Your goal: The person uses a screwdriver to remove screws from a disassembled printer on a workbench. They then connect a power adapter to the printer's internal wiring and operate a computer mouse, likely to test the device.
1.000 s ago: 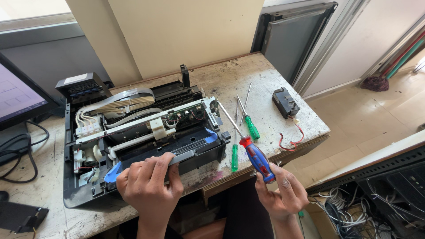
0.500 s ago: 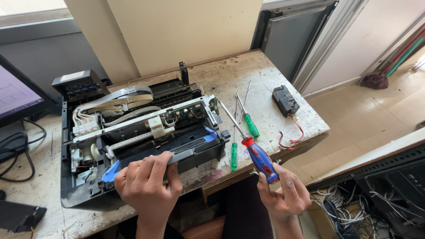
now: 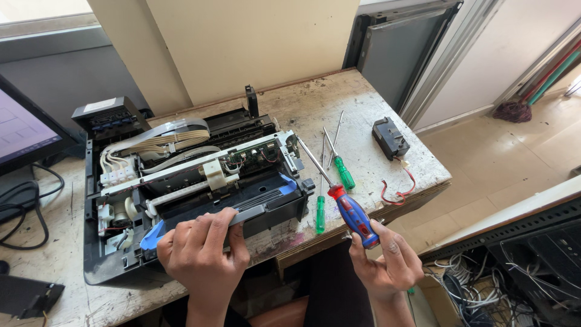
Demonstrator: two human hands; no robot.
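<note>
1. Printer [image 3: 193,181], opened with its cover off, lies on the left half of a worn, stained worktable [image 3: 363,115]; white ribbon cables and a small green circuit board show inside it.
2. Left hand [image 3: 203,251] is clenched over a grey bar [image 3: 242,216] at the printer's near edge, beside a blue plastic tab [image 3: 151,236].
3. Right hand [image 3: 387,263], just off the table's near right edge, grasps a red-and-blue screwdriver [image 3: 348,209] by its handle, the shaft pointing far-left toward the printer.
4. Two green-handled screwdrivers [image 3: 345,172] lie on the table just right of the printer.
5. Farther right sits a small black module [image 3: 389,138] with red wires [image 3: 399,192] trailing near it.
6. A monitor [image 3: 24,130] stands at far left, black cables below it.
7. Beyond the table a cream wall and a dark framed panel [image 3: 399,54]; tiled floor to the right, tangled cables at near right.
</note>
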